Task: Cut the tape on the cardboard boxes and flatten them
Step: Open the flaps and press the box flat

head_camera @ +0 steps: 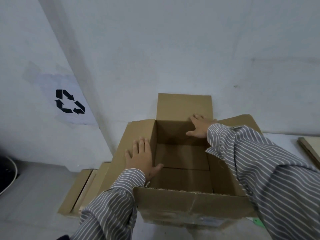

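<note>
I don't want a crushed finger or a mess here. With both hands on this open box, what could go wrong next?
1. The left hand presses the left flap with its thumb inside the cardboard box; folding the wall could pinch it.
2. The right hand reaches across to the far wall, so the box may tip or slide.
3. Flattened cardboard lies beside it; the box could shove that.

A black recycling symbol [69,101] is showing on the pale wall [173,40] at the left. A dark rounded object with a light rim [10,175] is sitting at the left edge on the grey surface [34,196].
</note>
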Available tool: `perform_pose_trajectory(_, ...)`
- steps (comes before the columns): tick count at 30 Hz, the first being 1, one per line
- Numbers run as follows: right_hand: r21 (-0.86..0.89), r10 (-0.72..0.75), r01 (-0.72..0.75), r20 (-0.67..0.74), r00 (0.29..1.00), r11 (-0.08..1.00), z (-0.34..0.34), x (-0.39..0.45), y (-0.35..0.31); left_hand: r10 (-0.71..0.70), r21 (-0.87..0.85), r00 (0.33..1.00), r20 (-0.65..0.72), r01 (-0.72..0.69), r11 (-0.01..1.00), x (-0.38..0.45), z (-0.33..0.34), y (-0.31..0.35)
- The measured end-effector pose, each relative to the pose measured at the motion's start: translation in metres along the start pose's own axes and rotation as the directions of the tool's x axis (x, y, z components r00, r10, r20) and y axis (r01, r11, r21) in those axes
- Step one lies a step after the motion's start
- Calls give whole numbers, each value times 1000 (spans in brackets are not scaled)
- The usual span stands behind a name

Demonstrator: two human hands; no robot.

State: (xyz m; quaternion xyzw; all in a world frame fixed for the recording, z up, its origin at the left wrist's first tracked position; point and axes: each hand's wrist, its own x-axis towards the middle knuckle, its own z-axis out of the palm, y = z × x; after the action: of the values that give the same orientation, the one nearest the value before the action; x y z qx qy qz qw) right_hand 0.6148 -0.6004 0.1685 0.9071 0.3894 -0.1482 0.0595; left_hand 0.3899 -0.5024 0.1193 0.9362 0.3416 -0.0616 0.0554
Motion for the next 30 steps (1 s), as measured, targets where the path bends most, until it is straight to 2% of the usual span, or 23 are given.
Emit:
perform_pose_trajectory(3, -4, -37, 37, -49, 998, 999, 4, -10, -11, -60, -62, 998, -6, 59, 996, 0, -4, -3)
perform_pose_trajectory(5, 15, -92, 94, -67, 993, 995, 4, -20, -24, -159, -90, 987, -31, 156, 984, -2, -7, -8)
perform_pose_trajectory(8, 58, -189, 194, -84, 978, 979, 7, -44, -51, -323, -103, 946, -35, 318, 942, -8, -12, -22)
perform_pose_trajectory(10, 96, -259, 264, -61, 964, 960, 16, -62, -73, -403, -182, 915, 13, 398, 899, -12, -9, -35)
perform_pose_trajectory(12, 111, -328, 328, -22, 944, 938, 27, -79, -95, -406, -274, 911, 70, 409, 871, -17, -3, -46)
perform_pose_trajectory(14, 125, -370, 366, 16, 929, 922, 41, -94, -115, -342, -340, 934, 100, 355, 871, -21, 5, -51)
perform_pose_trajectory(17, 224, -376, 352, 72, 924, 909, 60, -109, -135, -262, -451, 957, 127, 291, 844, -24, 15, -53)
perform_pose_trajectory(19, 362, -371, 320, 77, 926, 875, 70, -117, -142, -243, -592, 957, 157, 288, 753, -27, 18, -52)
perform_pose_trajectory(21, 481, -363, 299, 43, 931, 824, 76, -121, -145, -233, -741, 954, 186, 292, 605, -32, 16, -51)
perform_pose_trajectory(25, 548, -331, 295, -34, 943, 783, 68, -121, -141, -179, -923, 951, 252, 292, 252, -40, -9, -48)
perform_pose_trajectory(26, 552, -322, 298, -56, 945, 779, 62, -121, -138, -163, -942, 955, 247, 276, 189, -39, -17, -48)
perform_pose_trajectory(30, 600, -271, 306, -152, 951, 739, 33, -118, -119, -121, -967, 965, 232, 243, 83, -39, -61, -35)
